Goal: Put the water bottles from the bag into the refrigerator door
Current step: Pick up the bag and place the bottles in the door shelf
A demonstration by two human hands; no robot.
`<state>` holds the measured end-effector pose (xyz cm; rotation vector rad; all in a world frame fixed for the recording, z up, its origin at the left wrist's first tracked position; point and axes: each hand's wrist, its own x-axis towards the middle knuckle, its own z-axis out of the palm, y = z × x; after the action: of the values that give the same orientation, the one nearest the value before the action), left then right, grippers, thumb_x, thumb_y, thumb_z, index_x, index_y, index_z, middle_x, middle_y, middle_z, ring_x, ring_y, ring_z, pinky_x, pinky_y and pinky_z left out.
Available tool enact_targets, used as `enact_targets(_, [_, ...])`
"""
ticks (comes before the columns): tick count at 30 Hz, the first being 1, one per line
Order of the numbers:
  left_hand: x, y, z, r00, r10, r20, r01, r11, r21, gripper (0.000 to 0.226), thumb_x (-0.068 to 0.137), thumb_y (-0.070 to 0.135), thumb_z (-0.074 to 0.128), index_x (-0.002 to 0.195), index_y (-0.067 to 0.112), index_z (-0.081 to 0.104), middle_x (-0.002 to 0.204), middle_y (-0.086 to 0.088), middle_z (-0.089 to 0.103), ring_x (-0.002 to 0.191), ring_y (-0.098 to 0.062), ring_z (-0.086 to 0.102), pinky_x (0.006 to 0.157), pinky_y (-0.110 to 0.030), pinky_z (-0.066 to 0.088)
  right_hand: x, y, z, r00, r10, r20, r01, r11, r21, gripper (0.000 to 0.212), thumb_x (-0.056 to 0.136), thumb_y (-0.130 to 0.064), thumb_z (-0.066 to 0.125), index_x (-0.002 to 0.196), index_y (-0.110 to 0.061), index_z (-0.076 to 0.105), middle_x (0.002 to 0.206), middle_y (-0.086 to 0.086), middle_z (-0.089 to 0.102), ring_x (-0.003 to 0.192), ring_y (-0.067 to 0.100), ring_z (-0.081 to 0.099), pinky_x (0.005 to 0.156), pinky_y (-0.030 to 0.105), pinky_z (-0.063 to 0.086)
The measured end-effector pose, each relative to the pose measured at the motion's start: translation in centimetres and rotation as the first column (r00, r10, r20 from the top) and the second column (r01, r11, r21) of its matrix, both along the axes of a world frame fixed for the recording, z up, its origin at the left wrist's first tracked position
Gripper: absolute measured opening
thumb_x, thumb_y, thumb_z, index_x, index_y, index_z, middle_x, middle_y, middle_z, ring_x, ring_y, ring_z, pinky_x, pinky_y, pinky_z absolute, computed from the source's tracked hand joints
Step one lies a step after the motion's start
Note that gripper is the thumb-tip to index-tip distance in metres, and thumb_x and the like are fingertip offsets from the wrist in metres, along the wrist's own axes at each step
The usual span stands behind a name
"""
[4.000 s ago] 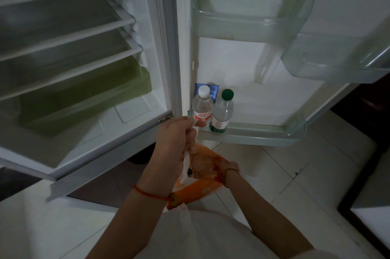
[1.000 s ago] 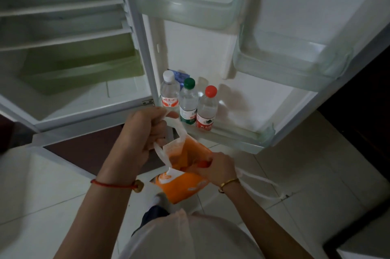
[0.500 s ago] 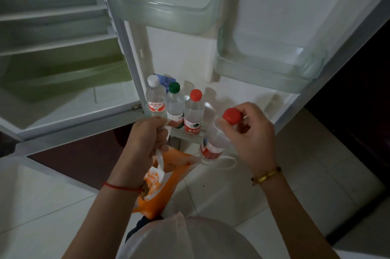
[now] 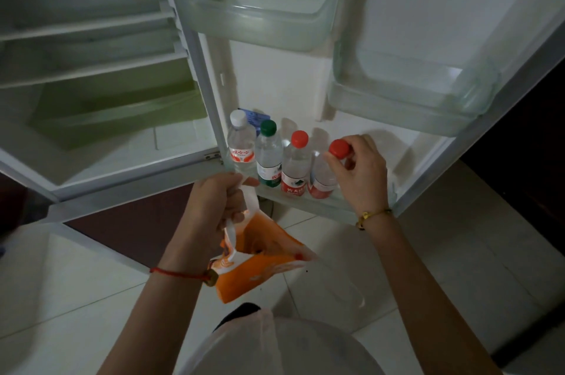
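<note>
The bottom door shelf (image 4: 315, 206) of the open refrigerator holds a row of water bottles: a white-capped bottle (image 4: 241, 145), a green-capped bottle (image 4: 269, 154) and a red-capped bottle (image 4: 295, 166). My right hand (image 4: 360, 172) grips the red cap of a second red-capped bottle (image 4: 322, 174), which stands in the shelf at the right end of the row. My left hand (image 4: 217, 206) holds the white handle of an orange bag (image 4: 256, 264) that hangs open below the shelf. I cannot see into the bag's bottom.
Two clear door bins (image 4: 263, 23) (image 4: 406, 99) hang above the bottle shelf. The fridge interior at left has white shelves (image 4: 88, 26) and a green drawer (image 4: 116, 111). The floor is pale tile (image 4: 443, 252). A dark cabinet (image 4: 526, 160) stands at right.
My right hand has carried the second red-capped bottle from above the bag up into the door shelf, beside the other red-capped one. The bag hangs lower in my left hand.
</note>
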<state>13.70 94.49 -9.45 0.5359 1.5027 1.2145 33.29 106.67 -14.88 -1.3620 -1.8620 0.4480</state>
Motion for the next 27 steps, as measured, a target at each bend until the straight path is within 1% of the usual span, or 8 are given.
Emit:
enact_targets(4, [0.2, 0.4, 0.3, 0.999, -0.033, 0.002, 0.033, 0.999, 0.001, 0.029, 0.097, 0.011, 0.039, 0.098, -0.004, 0.065, 0.055, -0.001, 0.023, 0.036, -0.007, 0.025, 0.036, -0.018, 0.030, -0.9, 1.0, -1.0, 0.999, -0.037, 0.026, 0.039, 0.996, -0.081, 0.026, 0.086, -0.030, 0.068, 0.098, -0.009, 0.059, 0.100, 0.005, 0.053, 0.078, 0.014, 0.051, 0.073, 0.028, 0.043])
enact_targets(11, [0.7, 0.8, 0.7, 0.996, -0.081, 0.032, 0.080, 0.997, 0.007, 0.028, 0.096, 0.014, 0.043, 0.092, 0.000, 0.068, 0.046, 0.004, 0.025, 0.037, -0.008, 0.025, 0.038, -0.019, 0.032, -2.1, 1.7, -2.0, 0.995, -0.101, -0.002, 0.099, 0.981, -0.167, 0.033, 0.087, -0.033, 0.068, 0.106, -0.008, 0.058, 0.105, 0.008, 0.055, 0.083, 0.017, 0.052, 0.079, 0.032, 0.047])
enact_targets(14, [0.8, 0.9, 0.8, 0.993, -0.100, 0.057, 0.100, 0.995, 0.005, 0.028, 0.097, 0.014, 0.043, 0.094, -0.002, 0.066, 0.047, 0.004, 0.025, 0.037, -0.008, 0.025, 0.039, -0.018, 0.031, -2.0, 1.1, -2.3, 0.983, -0.157, -0.095, 0.138, 0.973, -0.184, 0.046, 0.083, -0.037, 0.072, 0.115, -0.010, 0.052, 0.095, 0.003, 0.056, 0.074, 0.013, 0.052, 0.067, 0.022, 0.044])
enact_targets(18, [1.2, 1.2, 1.0, 0.990, -0.119, 0.080, 0.119, 0.993, 0.005, 0.027, 0.097, 0.013, 0.043, 0.103, -0.005, 0.063, 0.044, 0.005, 0.025, 0.035, -0.007, 0.025, 0.038, -0.017, 0.031, -1.0, -2.0, -4.6, 0.980, -0.195, -0.049, 0.183, 0.965, -0.189, 0.030, 0.092, -0.024, 0.062, 0.069, -0.013, 0.046, 0.059, -0.001, 0.048, 0.053, 0.013, 0.044, 0.049, 0.012, 0.032])
enact_targets(20, [1.4, 1.3, 1.1, 0.988, -0.129, 0.080, 0.128, 0.992, 0.007, 0.027, 0.097, 0.012, 0.043, 0.102, -0.004, 0.063, 0.044, 0.004, 0.025, 0.036, -0.008, 0.025, 0.039, -0.018, 0.032, -0.5, -3.7, -7.1, 0.986, -0.096, 0.135, 0.147, 0.884, -0.443, 0.035, 0.092, -0.022, 0.056, 0.060, -0.007, 0.057, 0.058, 0.007, 0.061, 0.058, 0.023, 0.057, 0.056, 0.024, 0.044])
enact_targets(22, [1.5, 1.2, 1.2, 0.986, -0.150, 0.070, 0.149, 0.989, 0.013, 0.026, 0.097, 0.013, 0.043, 0.098, -0.003, 0.064, 0.045, 0.004, 0.025, 0.037, -0.008, 0.026, 0.039, -0.019, 0.033, -0.1, -5.1, -9.8, 0.951, 0.098, 0.294, 0.141, 0.708, -0.692, 0.038, 0.091, -0.026, 0.054, 0.064, -0.004, 0.068, 0.062, 0.010, 0.065, 0.068, 0.026, 0.062, 0.060, 0.025, 0.045])
enact_targets(24, [1.6, 1.2, 1.3, 0.983, -0.172, 0.071, 0.171, 0.985, 0.020, 0.025, 0.097, 0.013, 0.043, 0.095, -0.001, 0.064, 0.045, 0.004, 0.025, 0.036, -0.007, 0.026, 0.039, -0.018, 0.032, -0.2, -6.3, -11.9, 0.931, 0.210, 0.299, 0.134, 0.566, -0.813, 0.038, 0.091, -0.029, 0.053, 0.074, -0.001, 0.071, 0.063, 0.009, 0.061, 0.068, 0.023, 0.058, 0.051, 0.023, 0.038])
enact_targets(27, [1.5, 1.0, 1.3, 0.980, -0.187, 0.073, 0.186, 0.982, 0.023, 0.028, 0.097, 0.013, 0.042, 0.091, 0.000, 0.066, 0.043, 0.005, 0.026, 0.036, -0.007, 0.026, 0.039, -0.020, 0.030, -1.2, -7.2, -13.3, 0.897, 0.307, 0.319, 0.142, 0.482, -0.864, 0.037, 0.096, -0.026, 0.041, 0.094, 0.001, 0.067, 0.092, 0.019, 0.067, 0.079, 0.026, 0.058, 0.058, 0.025, 0.037])
